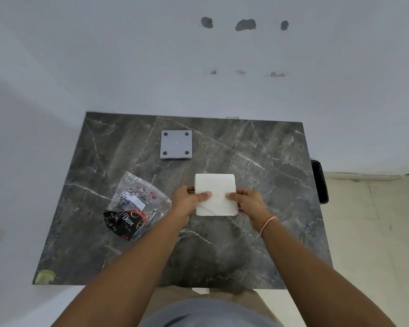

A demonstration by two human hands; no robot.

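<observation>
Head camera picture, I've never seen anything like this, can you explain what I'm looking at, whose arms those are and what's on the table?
There is no machine here. A person wears one wide-angle camera on the head, looking forward and down, so the two arms coming up from the bottom are that person's own. This single picture is that view.

The left hand and right hand hold a white folded square, paper or cloth by the look of it. Each grip is on a side edge, with the thumb on top.

Under it is a dark marble-patterned table. To the left of the square lies a clear plastic bag with the word Dove showing on something dark inside. Farther back lies a grey square plate with a hole near each corner. A thin band circles the right wrist.
</observation>
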